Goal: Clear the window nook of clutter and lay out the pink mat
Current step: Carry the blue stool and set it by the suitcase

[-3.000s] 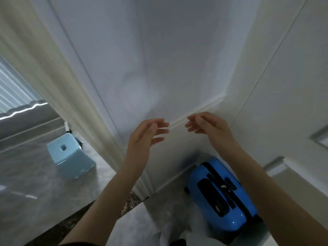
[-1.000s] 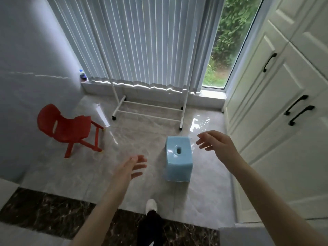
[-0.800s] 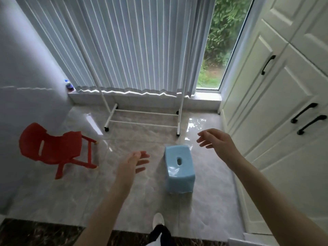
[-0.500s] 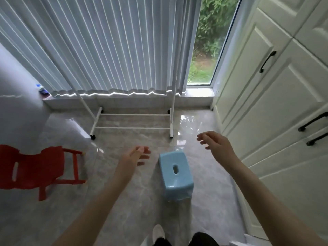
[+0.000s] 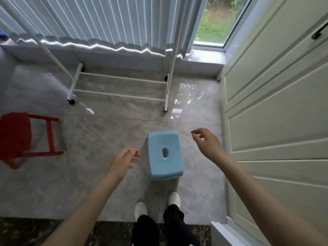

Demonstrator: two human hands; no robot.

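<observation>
A light blue plastic stool (image 5: 165, 155) with a slot in its top stands on the grey tiled floor of the window nook, just ahead of my feet. My left hand (image 5: 122, 160) hovers to the left of the stool, fingers apart and empty. My right hand (image 5: 206, 142) hovers to its right, also with fingers spread and holding nothing. Neither hand touches the stool. A small red chair (image 5: 16, 137) stands at the left edge. No pink mat is in view.
A white wheeled rack (image 5: 117, 86) stands in front of the vertical blinds (image 5: 106, 20) and the low sill. White cupboard doors (image 5: 276, 103) line the right side. A dark marble strip (image 5: 44, 231) crosses the floor near my feet.
I have turned from a wall corner with a blue suitcase to face the nook and stepped up to the blue stool. Both hands have stayed empty and now flank it.
</observation>
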